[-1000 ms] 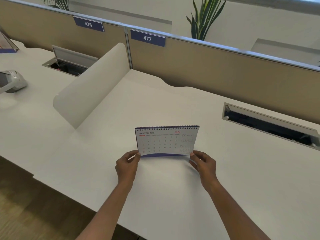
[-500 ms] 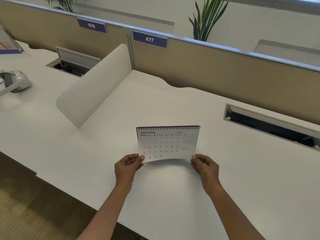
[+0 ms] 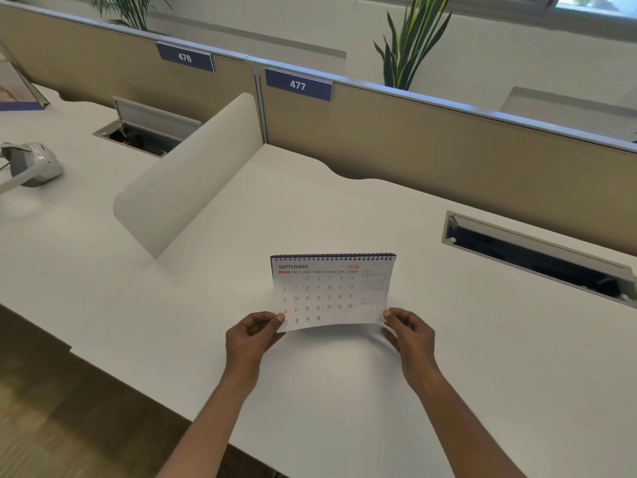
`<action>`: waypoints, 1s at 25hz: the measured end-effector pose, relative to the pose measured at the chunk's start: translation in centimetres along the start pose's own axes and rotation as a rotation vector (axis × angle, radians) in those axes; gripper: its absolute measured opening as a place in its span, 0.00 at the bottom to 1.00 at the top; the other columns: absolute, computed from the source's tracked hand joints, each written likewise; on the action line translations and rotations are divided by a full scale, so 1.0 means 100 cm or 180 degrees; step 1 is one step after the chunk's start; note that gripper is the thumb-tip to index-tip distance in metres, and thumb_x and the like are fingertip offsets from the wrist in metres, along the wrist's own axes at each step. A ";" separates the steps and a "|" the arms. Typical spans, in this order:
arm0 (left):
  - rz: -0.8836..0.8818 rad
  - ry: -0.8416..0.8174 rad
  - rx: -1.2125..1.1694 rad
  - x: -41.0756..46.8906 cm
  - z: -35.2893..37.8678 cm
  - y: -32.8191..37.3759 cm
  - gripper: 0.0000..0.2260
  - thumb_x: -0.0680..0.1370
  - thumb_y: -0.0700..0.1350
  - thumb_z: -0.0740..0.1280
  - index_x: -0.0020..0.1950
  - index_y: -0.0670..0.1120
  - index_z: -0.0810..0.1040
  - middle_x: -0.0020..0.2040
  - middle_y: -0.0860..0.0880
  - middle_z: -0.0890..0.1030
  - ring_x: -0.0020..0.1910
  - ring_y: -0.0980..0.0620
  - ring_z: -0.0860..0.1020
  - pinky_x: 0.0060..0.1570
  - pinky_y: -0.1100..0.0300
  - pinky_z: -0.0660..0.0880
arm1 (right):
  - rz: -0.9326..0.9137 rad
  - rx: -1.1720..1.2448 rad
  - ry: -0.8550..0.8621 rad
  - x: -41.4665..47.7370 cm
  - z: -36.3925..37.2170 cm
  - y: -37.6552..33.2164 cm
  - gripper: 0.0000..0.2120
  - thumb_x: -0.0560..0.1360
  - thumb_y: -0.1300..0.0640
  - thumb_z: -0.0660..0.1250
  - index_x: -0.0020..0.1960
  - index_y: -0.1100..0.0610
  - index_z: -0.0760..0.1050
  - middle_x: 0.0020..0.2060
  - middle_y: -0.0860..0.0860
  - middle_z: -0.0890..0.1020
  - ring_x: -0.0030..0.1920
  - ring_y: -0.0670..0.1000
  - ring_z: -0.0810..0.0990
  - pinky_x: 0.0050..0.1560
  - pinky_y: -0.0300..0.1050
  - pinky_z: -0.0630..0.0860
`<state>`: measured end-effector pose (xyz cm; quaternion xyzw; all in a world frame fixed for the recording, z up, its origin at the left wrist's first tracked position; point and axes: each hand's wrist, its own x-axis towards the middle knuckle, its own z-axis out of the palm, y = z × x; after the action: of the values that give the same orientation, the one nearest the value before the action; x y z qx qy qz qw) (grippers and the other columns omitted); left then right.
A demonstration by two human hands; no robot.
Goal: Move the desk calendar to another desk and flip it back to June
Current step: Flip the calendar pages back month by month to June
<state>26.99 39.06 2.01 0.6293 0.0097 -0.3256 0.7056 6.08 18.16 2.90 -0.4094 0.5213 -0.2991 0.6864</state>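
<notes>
A spiral-bound desk calendar (image 3: 332,291) stands on the white desk (image 3: 344,391) marked 477, its front page reading SEPTEMBER 2026. That page is lifted off the stand and bows toward me. My left hand (image 3: 253,338) pinches the page's lower left corner. My right hand (image 3: 410,334) pinches its lower right corner. The calendar's base and the pages behind are hidden by the raised sheet.
A curved white divider (image 3: 186,181) separates this desk from desk 476 on the left, where a grey headset (image 3: 32,163) lies. A tan partition (image 3: 448,146) runs along the back. Open cable troughs (image 3: 537,257) sit in both desks. Plants stand behind.
The September page's bottom edge has come up off the calendar's blue base, and both hands have risen with it toward me.
</notes>
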 end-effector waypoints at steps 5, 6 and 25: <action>-0.0083 -0.0246 -0.0346 -0.004 -0.004 0.009 0.05 0.78 0.36 0.73 0.54 0.40 0.82 0.51 0.38 0.89 0.49 0.45 0.88 0.48 0.52 0.85 | 0.0233 0.0351 -0.0129 -0.006 0.001 -0.009 0.05 0.81 0.64 0.67 0.54 0.64 0.80 0.52 0.61 0.87 0.53 0.59 0.86 0.51 0.49 0.82; -0.0094 -0.0247 -0.0333 -0.004 -0.004 0.010 0.05 0.79 0.38 0.72 0.55 0.41 0.82 0.52 0.39 0.89 0.50 0.46 0.87 0.49 0.50 0.85 | 0.0300 0.0403 -0.0157 -0.006 0.000 -0.013 0.05 0.81 0.64 0.67 0.54 0.63 0.80 0.52 0.61 0.88 0.51 0.58 0.86 0.49 0.49 0.82; 0.0922 -0.0738 0.0086 0.014 0.014 0.074 0.19 0.74 0.37 0.74 0.62 0.53 0.85 0.53 0.52 0.85 0.46 0.50 0.86 0.41 0.56 0.82 | -0.0404 0.0185 -0.1034 0.000 0.009 -0.087 0.21 0.79 0.64 0.69 0.69 0.48 0.78 0.50 0.55 0.87 0.46 0.52 0.85 0.41 0.45 0.81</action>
<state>31.07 37.14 8.20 0.5917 -0.1667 -0.2911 0.7330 7.06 14.13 10.64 -0.4644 0.3678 -0.2867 0.7529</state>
